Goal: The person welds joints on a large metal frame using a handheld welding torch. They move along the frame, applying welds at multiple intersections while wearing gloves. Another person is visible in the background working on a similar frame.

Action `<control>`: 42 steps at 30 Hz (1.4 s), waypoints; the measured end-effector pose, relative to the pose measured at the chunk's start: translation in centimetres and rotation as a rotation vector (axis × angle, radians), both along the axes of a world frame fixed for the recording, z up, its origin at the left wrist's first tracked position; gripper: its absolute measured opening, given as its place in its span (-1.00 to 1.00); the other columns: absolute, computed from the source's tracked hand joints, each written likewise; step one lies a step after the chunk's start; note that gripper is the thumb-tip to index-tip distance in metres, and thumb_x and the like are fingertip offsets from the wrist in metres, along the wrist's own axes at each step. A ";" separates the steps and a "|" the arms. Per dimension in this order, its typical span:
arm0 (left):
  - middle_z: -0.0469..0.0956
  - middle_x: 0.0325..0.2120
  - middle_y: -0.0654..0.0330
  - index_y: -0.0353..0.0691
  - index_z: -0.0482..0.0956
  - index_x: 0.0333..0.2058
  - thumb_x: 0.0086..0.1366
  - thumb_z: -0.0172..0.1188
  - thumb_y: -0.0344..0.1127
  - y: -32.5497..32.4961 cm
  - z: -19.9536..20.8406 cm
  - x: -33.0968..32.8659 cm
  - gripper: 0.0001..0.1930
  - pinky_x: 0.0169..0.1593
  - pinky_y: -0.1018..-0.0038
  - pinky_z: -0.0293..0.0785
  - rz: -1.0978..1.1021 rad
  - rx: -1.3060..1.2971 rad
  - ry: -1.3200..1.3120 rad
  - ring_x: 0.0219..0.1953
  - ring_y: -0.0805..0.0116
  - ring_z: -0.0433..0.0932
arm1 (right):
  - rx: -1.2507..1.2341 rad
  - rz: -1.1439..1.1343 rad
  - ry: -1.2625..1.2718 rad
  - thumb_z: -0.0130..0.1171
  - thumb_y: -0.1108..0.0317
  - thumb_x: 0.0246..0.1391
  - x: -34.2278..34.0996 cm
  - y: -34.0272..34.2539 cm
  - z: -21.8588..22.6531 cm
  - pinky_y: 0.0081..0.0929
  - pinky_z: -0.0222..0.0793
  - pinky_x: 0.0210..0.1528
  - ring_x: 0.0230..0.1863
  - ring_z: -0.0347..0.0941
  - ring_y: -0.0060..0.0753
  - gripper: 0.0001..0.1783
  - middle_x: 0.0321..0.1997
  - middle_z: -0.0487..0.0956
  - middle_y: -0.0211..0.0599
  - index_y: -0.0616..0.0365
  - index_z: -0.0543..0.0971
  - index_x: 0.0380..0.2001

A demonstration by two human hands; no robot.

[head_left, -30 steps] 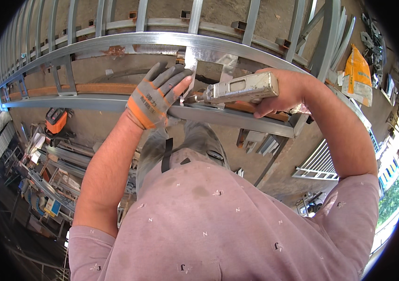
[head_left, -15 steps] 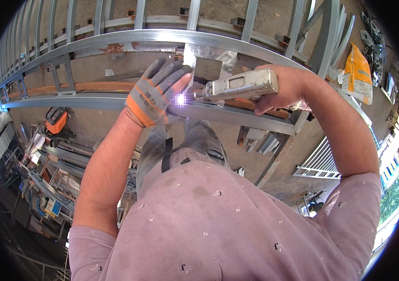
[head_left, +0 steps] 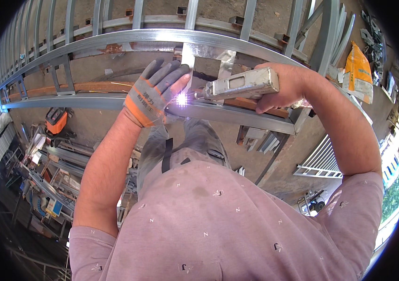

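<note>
My right hand (head_left: 286,86), bare, is wrapped round a beige hand-held welding gun (head_left: 244,85). The gun's nozzle points left at a bright violet-white spark (head_left: 181,99) on the near rail of a silver metal frame (head_left: 241,115). Close to the glow, my left hand (head_left: 152,96) wears a grey and orange glove. Its fingers stretch out toward the far side, above the rail, with one bare fingertip showing. A short upright bar (head_left: 188,61) joins the far rail just beyond those fingers. Glare hides the exact joint, and I see nothing held in the left hand.
The frame's far rail (head_left: 152,35) carries many upright bars. An orange and black tool case (head_left: 56,121) stands at left, near stacked metal profiles. A yellow and white sack (head_left: 358,70) is at right, with a white barred panel (head_left: 319,159) lower down.
The spark has grown brighter, and thin streaks now fly out to the left across the rail. My hands and the welding gun stay almost in place.
</note>
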State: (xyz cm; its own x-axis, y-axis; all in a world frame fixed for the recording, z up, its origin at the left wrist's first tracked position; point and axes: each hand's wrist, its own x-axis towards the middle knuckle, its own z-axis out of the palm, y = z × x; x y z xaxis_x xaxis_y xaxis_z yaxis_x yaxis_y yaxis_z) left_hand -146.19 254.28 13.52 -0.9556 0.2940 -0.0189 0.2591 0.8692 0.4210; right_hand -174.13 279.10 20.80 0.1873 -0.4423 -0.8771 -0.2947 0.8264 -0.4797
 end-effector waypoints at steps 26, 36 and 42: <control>0.45 0.51 0.20 0.02 0.31 0.55 -0.04 0.44 -0.29 -0.1 0.3 -0.2 0.06 0.59 -0.09 0.26 0.003 0.015 0.011 0.46 0.08 0.49 | -0.128 -0.191 -0.098 0.65 0.41 -0.06 -0.2 4.6 -2.1 -0.32 0.69 -0.13 -0.22 0.73 -0.38 -0.44 -0.17 0.80 -0.32 0.07 0.75 0.08; 0.41 0.50 0.16 -0.08 0.24 0.58 -0.25 0.51 -0.30 -0.2 -0.5 0.6 0.25 0.62 -0.09 0.24 0.034 0.050 0.092 0.47 0.03 0.43 | -0.048 -0.230 -0.049 0.68 0.46 -0.06 1.9 4.9 -0.5 -0.35 0.71 -0.18 -0.27 0.71 -0.39 -0.34 -0.14 0.79 -0.31 0.09 0.71 0.18; 0.43 0.48 0.14 -0.10 0.26 0.57 -0.22 0.49 -0.31 -0.2 -0.4 0.6 0.22 0.62 -0.07 0.24 0.059 0.074 0.133 0.45 -0.01 0.44 | -0.012 -0.173 -0.037 0.64 0.50 -0.05 1.2 3.9 -0.5 -0.36 0.67 -0.23 -0.36 0.67 -0.45 -0.37 -0.28 0.76 -0.34 0.15 0.72 0.16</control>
